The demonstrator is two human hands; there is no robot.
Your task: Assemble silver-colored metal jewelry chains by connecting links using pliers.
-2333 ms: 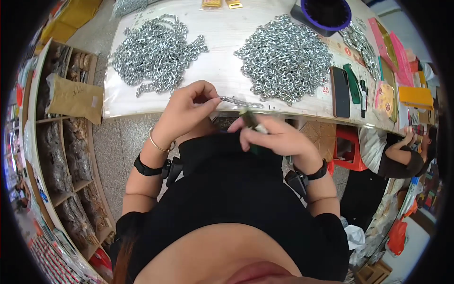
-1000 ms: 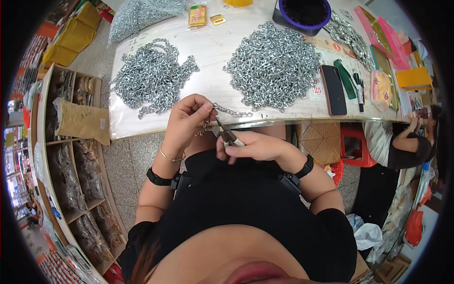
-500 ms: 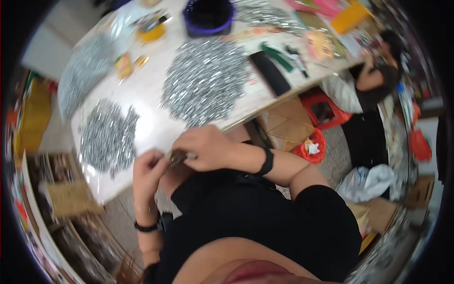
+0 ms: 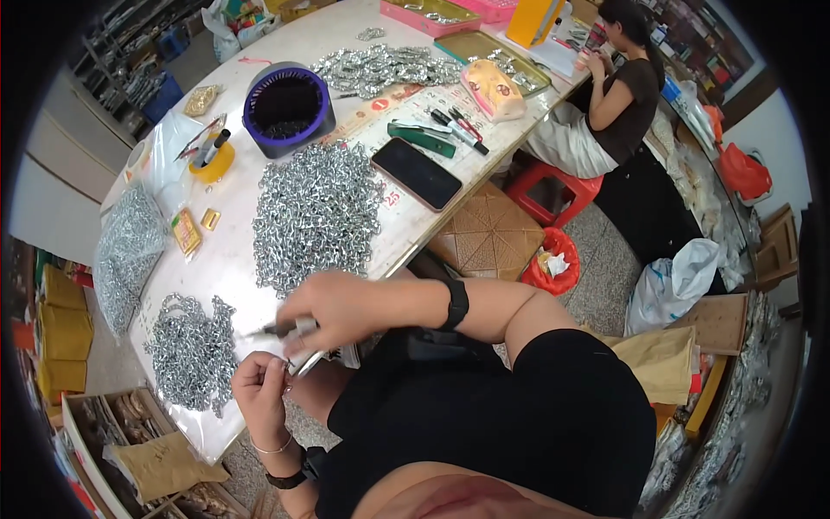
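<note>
My left hand [image 4: 261, 385] is closed in a pinch at the front edge of the table, a small metal piece [image 4: 289, 368] at its fingertips. Just above and to its right, my right hand [image 4: 327, 313] curls round a small grey tool [image 4: 278, 329] with a thin tip; motion blur hides its exact kind. The two hands are apart. Beyond the right hand spreads a large heap of silver metal links [image 4: 316, 216]. To the left of my hands lies a smaller pile of silver links [image 4: 188, 356], some joined in chain-like strands.
On the table are a clear bag of links [image 4: 130, 255], a purple-rimmed black basket [image 4: 288, 108], a phone [image 4: 418, 173], a green stapler-like tool [image 4: 421, 138], pens [image 4: 462, 128] and a yellow holder [image 4: 213, 163]. A co-worker [image 4: 624, 95] sits on a red stool [image 4: 553, 192] at right.
My right hand has lifted away from the left, having been together with it. The view has shifted, and the heaps are sharper now.
</note>
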